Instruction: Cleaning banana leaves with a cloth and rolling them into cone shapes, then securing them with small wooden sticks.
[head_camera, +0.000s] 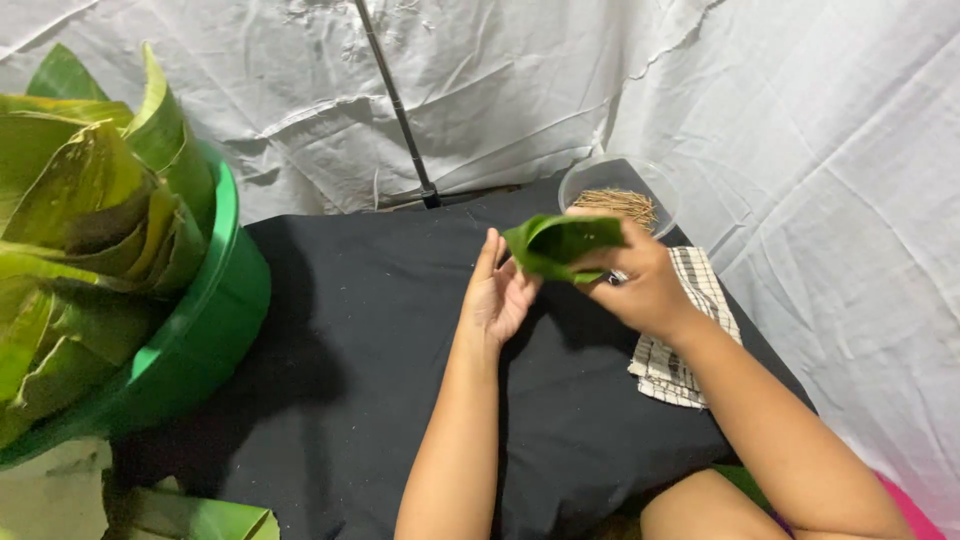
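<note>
Both forearms bare, no sleeves visible. No rings, watch or bracelets on left hand or right hand. Pink garment edge at lower right of frame.

A creased white sheet hung as the backdrop and ran down the right side; a thin dark pole leaned across it, its foot at the far edge of the work surface; a black cloth covered that low surface; the light was soft and even, with a dim shadow falling on the cloth's left part.
</note>
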